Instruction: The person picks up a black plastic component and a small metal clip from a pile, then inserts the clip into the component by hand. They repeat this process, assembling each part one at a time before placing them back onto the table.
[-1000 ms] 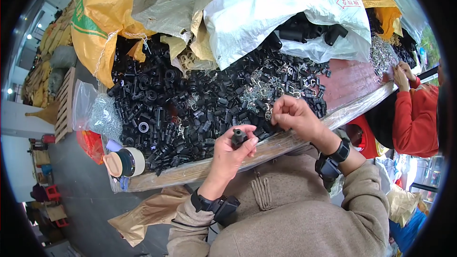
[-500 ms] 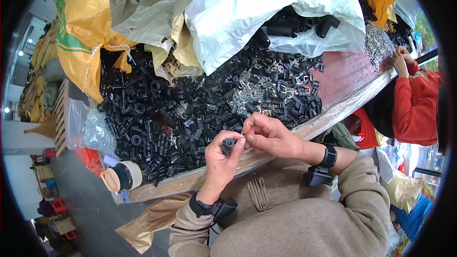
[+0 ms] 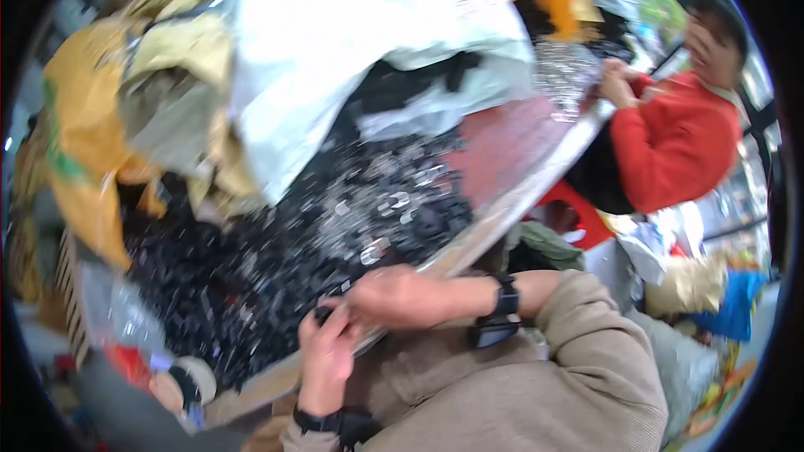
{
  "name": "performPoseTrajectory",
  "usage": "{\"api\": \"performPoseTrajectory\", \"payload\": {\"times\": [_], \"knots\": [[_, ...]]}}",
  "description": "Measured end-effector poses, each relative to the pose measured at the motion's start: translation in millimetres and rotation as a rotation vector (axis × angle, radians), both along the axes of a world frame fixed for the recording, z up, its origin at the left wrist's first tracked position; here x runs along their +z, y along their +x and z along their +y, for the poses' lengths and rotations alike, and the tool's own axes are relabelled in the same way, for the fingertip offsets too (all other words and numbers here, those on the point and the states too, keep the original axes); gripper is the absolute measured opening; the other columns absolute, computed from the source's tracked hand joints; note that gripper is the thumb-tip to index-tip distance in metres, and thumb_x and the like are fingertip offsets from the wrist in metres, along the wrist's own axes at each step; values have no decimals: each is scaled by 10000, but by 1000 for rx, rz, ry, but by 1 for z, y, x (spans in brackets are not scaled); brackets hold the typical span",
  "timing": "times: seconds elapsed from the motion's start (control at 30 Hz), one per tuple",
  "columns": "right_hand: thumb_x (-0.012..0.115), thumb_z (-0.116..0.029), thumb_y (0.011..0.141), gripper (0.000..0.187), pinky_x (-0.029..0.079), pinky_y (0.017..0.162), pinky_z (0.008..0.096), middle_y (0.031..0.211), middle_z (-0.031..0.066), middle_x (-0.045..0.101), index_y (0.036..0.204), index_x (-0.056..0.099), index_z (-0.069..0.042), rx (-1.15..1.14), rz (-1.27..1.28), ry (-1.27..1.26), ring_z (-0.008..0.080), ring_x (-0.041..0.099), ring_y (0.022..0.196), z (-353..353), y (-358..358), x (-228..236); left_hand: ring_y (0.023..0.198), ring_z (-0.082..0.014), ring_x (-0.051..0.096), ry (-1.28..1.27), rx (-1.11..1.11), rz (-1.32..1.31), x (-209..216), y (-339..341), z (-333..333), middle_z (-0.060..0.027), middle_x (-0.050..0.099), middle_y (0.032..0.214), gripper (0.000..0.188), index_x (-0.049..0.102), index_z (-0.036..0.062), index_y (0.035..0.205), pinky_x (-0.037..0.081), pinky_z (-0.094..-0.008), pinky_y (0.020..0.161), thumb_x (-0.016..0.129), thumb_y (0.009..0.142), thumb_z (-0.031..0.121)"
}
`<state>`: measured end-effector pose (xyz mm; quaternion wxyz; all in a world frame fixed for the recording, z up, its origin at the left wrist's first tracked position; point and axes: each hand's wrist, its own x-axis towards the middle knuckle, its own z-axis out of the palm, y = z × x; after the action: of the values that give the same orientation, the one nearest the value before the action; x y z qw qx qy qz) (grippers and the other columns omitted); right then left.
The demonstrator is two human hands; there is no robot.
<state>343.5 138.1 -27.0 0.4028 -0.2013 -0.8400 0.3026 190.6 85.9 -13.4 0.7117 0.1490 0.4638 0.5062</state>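
Blur softens the whole head view. At the table's near edge, my left hand (image 3: pixel 328 356) is closed around a small black plastic part (image 3: pixel 323 314), whose end shows by the thumb. My right hand (image 3: pixel 392 296) lies against the left one, its fingers bent toward the part. Motion smears those fingers, so their grip is not readable. Just beyond both hands spreads a heap of black plastic parts (image 3: pixel 218 285), and bent metal hooks (image 3: pixel 394 205) are mixed into its right side.
A large white sack (image 3: pixel 293 50) with black parts in its mouth and a yellow sack (image 3: pixel 88 151) stand behind the heap. A lidded cup (image 3: pixel 193 381) is at the left table corner. To the right, a person in a red sweater (image 3: pixel 674 138) works beside shiny metal pieces (image 3: pixel 565 75).
My view has swung right, so the table sits farther left and more of the co-worker shows. My right hand now overlaps the left more closely. The black part stays in my left hand.
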Motion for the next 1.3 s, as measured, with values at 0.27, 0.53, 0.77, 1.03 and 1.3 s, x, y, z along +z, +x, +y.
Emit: {"api": "performPoseTrajectory", "payload": {"times": [0.27, 0.53, 0.77, 1.03, 1.3], "knots": [[549, -119, 696, 182, 446, 550, 364, 671, 104, 509, 823, 468, -18, 0, -30, -196, 294, 547, 652, -2, 56, 16, 608, -130, 494, 34, -53, -92, 8, 54, 0, -58, 531, 757, 185, 474, 13, 970, 395, -213, 507, 487, 810, 104], [545, -148, 686, 172, 375, 660, 333, 837, 105, 493, 802, 486, -35, -62, -207, -45, 267, 471, 776, 12, 73, 14, 650, -150, 525, -41, -67, -118, 10, 63, 14, -65, 548, 841, 271, 436, 27, 1082, 438, -245, 520, 436, 851, 169], [573, -204, 584, 191, 312, 714, 342, 942, 66, 453, 687, 522, -52, -83, -160, 199, 228, 404, 881, 25, 66, 8, 662, -132, 544, 0, -125, 5, -7, 57, 23, -52, 558, 845, 248, 466, 14, 1040, 463, -239, 540, 450, 859, 183], [584, -209, 553, 168, 304, 725, 359, 916, 48, 461, 628, 539, -66, -30, -153, 210, 222, 407, 896, 15, 56, 14, 664, -118, 544, 44, -191, 32, -4, 48, 10, -45, 557, 836, 248, 494, 5, 995, 482, -237, 570, 477, 850, 206], [583, -180, 563, 111, 314, 706, 359, 808, 24, 478, 555, 543, -78, -112, -172, 58, 214, 434, 859, -8, 48, 18, 713, -126, 553, 29, -237, 40, 1, 48, -15, -43, 552, 841, 277, 479, -1, 1030, 486, -244, 589, 484, 847, 207]]}}
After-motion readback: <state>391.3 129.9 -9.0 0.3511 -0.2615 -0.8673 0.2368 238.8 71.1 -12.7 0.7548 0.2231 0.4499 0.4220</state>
